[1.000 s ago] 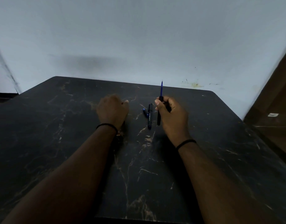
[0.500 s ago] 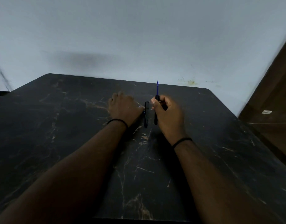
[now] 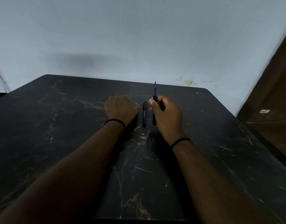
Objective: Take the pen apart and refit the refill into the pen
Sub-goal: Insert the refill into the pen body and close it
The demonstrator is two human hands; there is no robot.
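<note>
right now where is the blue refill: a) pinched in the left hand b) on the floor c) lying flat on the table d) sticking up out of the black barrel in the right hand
d: the blue refill stands out of the top of the black barrel gripped in the right hand; the left hand rests fisted on the table beside the other pen piece.

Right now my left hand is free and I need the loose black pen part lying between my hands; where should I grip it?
Pinch the pen part mid-length from above; it lies flat, lengthwise away from you, its long sides exposed.
</note>
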